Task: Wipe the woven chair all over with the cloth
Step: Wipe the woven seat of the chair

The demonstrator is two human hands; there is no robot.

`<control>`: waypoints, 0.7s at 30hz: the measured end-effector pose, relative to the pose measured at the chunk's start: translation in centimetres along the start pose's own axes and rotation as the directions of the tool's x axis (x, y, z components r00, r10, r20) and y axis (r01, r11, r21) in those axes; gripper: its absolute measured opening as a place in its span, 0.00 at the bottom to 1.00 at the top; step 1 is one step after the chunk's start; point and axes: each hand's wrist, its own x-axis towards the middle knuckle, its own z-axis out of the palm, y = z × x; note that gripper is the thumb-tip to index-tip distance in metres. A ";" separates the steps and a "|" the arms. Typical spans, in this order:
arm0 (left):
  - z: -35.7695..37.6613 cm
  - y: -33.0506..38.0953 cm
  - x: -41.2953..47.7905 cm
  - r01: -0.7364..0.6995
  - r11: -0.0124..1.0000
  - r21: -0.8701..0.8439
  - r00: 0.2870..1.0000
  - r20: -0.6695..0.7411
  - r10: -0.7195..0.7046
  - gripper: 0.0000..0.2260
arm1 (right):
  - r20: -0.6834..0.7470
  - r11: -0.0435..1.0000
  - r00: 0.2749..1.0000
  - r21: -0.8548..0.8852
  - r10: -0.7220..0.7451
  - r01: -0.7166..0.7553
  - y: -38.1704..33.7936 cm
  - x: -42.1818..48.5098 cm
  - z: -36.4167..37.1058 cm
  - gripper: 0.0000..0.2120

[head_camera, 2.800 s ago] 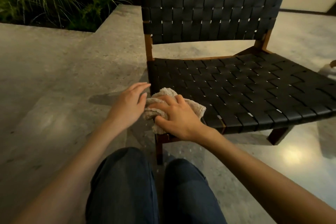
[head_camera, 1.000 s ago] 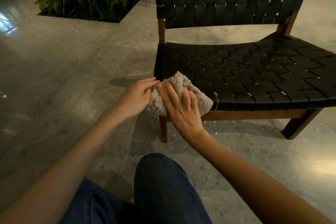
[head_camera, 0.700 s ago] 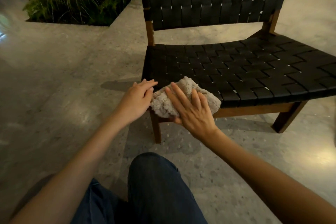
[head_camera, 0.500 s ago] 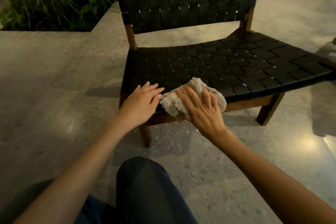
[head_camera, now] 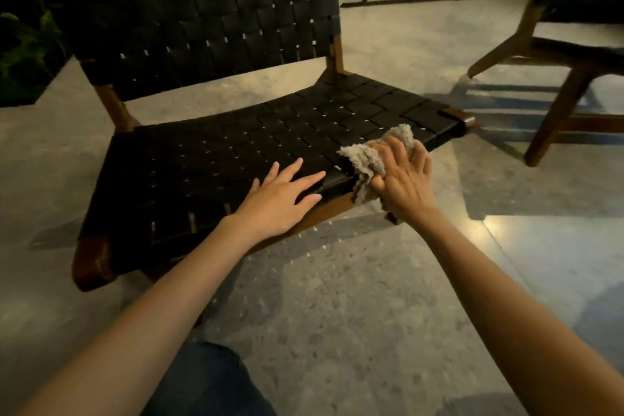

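At the far left a dark green leafy plant (head_camera: 23, 54) stands behind the black strap-woven chair with a brown wooden frame (head_camera: 209, 152). The left hand (head_camera: 280, 199) lies flat on the seat's front edge. Its fingers are spread and straight and hold nothing, and it seems to be steadying the chair. Just to its right, not touching it, the fluffy beige-grey cloth (head_camera: 366, 159) is bunched on the same front edge toward the right front corner, with one fold hanging over the wooden rail. The right hand (head_camera: 403, 176) presses it there, fingers laid nearly straight across it and thumb against the hanging fold. Further right a second dark wooden-legged chair (head_camera: 557, 78) stands on the polished speckled grey floor (head_camera: 337, 314).

The cloth is pressed rather than gripped, so a quick stroke past the corner could let it slide off onto the floor. Its loops might also catch in the gaps between straps. Weight leaned on the front edge could make the chair skid on that glossy floor. Keeping to the rim would leave the backrest and legs unwiped.
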 end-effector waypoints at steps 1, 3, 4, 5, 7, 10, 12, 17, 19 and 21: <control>0.0 0.8 0.8 -0.025 1.000 -0.005 1.000 0.007 0.025 0.21 | -0.029 1.000 1.000 0.009 -0.012 0.012 0.3 0.0 0.1 0.29; 0.0 2.1 2.1 -0.060 0.998 -0.029 0.998 0.016 0.060 0.21 | -0.099 0.995 0.994 0.088 0.043 -0.035 0.7 0.1 0.2 0.29; -0.1 2.6 2.6 -0.063 0.998 -0.031 0.998 0.022 0.064 0.22 | -0.101 0.992 0.992 0.103 0.082 -0.072 1.0 0.2 0.2 0.30; -0.1 2.9 3.2 -0.056 0.998 -0.017 0.998 0.029 0.057 0.22 | -0.088 0.992 0.991 0.087 0.102 -0.095 1.4 0.4 0.4 0.32; -0.1 3.2 3.9 -0.038 0.998 0.053 0.999 0.027 0.036 0.22 | -0.084 0.987 0.986 0.075 0.146 -0.140 2.3 0.7 0.6 0.31; 0.6 3.2 4.6 -0.074 0.996 0.058 0.997 0.013 0.074 0.23 | -0.145 0.933 0.933 0.204 0.329 -0.297 3.8 1.1 -0.2 0.27; 1.1 3.3 5.1 -0.113 0.993 0.045 0.994 0.004 0.113 0.23 | -0.228 0.924 0.899 0.177 0.374 -0.339 5.1 1.6 -1.0 0.28; 1.2 4.6 6.8 -0.110 0.992 0.057 0.994 -0.022 0.112 0.25 | -0.184 0.921 0.903 0.039 0.389 -0.388 9.6 4.1 -0.7 0.31; 0.8 4.8 7.3 -0.117 0.992 0.045 0.993 -0.008 0.117 0.26 | -0.063 0.868 0.893 0.273 0.446 -0.414 10.6 5.3 -0.2 0.27; 0.6 4.7 7.4 -0.127 0.991 0.031 0.992 0.001 0.127 0.26 | -0.061 0.742 0.849 0.522 0.524 -0.420 11.4 6.6 0.0 0.21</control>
